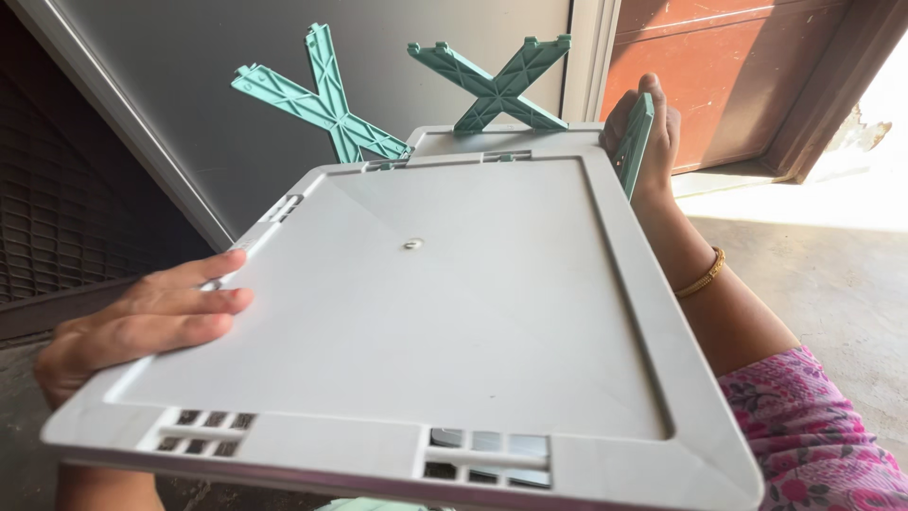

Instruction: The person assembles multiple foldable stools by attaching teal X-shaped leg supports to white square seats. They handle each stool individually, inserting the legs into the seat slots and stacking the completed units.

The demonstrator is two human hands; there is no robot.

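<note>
A large grey plastic panel [445, 312] with a raised rim and slotted corners fills the middle of the view, tilted towards me. My left hand [142, 322] lies on its left edge with fingers stretched flat over the rim. My right hand [648, 132] is at the far right corner, fingers wrapped around a teal plastic leg piece [632, 147]. Two teal X-shaped braces [326, 99] [497, 85] stick up from the panel's far edge.
A grey wall panel with a pale frame [123, 123] stands behind. A dark ribbed surface [47, 218] is at the left. A reddish-brown door [728, 66] is at the back right above a sunlit concrete floor [832, 274].
</note>
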